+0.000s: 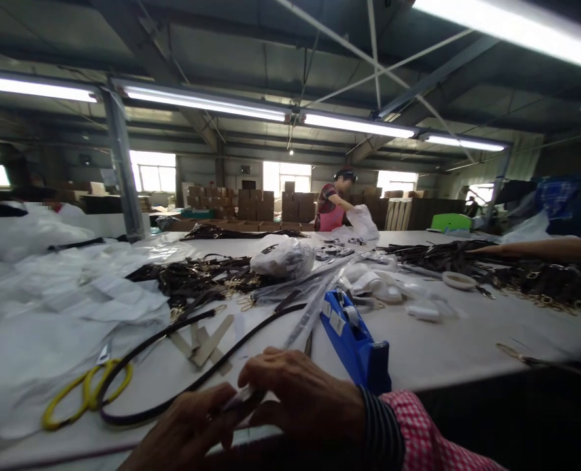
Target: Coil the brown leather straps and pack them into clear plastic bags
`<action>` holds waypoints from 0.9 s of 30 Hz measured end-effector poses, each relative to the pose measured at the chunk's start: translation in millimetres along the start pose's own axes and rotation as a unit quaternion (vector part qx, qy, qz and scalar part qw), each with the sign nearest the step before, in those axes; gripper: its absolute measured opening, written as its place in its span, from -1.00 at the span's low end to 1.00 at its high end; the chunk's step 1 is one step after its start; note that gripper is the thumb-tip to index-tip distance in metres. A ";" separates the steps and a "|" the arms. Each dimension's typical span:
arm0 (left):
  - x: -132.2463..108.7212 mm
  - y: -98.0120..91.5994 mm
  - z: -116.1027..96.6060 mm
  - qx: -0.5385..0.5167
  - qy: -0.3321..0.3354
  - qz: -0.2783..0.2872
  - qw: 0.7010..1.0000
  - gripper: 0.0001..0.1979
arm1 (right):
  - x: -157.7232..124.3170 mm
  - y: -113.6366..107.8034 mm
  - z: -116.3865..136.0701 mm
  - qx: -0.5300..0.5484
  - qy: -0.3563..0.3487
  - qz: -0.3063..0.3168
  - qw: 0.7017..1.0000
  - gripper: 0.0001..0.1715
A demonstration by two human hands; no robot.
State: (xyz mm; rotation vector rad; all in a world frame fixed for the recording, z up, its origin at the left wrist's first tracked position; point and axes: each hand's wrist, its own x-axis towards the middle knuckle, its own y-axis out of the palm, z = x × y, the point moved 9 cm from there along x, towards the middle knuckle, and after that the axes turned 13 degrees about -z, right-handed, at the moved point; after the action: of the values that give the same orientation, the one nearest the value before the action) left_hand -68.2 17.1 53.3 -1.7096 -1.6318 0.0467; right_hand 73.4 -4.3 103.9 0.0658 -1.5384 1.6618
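At the table's near edge, my left hand [187, 422] and my right hand [300, 392] work close together, fingers closed. Between them they pinch a plastic-wrapped strip [245, 397]; what lies inside it cannot be made out. A long clear plastic sleeve [315, 304] runs from beyond my right hand toward the middle of the table. Past my left hand a dark strap [146, 413] curves in a loop, with a gold clasp at one end. Yellow-handled scissors [91, 389] lie partly under that loop. A blue tape dispenser [352, 343] stands just beyond my right wrist.
Heaps of dark straps [197, 278] with gold clasps lie mid-table and right. White plastic bags [74, 294] cover the left side. Flat beige strips [212, 343] lie ahead. A tape roll [458, 281] is at right. Across the table a person [332, 203] handles a bag; another's arm [540, 250] reaches in.
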 end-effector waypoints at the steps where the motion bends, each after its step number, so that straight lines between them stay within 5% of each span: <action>1: 0.7 -0.6 -5.1 -0.013 -0.025 0.013 1.000 -0.64 | 0.1 -0.7 1.4 -0.019 -0.009 -0.003 1.000 -0.63; 4: 2.3 6.4 -11.1 -0.123 -0.133 0.062 0.981 -0.58 | 3.0 -2.9 -2.4 -0.139 -0.034 -0.061 0.988 -0.83; 9: -10.6 23.4 1.6 -0.324 -0.269 0.098 0.902 -0.56 | 2.8 -8.5 6.5 -0.259 -0.165 -0.205 0.929 -0.69; 13: -21.5 29.8 7.4 -0.391 -0.309 0.121 0.859 -0.53 | 1.4 -9.2 8.4 -0.254 -0.203 -0.233 0.917 -0.65; 27: -18.5 30.3 14.1 -0.337 -0.318 0.065 0.884 -0.66 | -2.2 -10.4 -10.9 -0.240 -0.161 -0.268 0.919 -0.72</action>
State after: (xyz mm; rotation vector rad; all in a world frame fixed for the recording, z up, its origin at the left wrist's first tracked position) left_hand -53.3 11.0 18.7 -2.5265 -2.1690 0.1289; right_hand 86.4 2.4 108.3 0.4748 -1.9219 0.8431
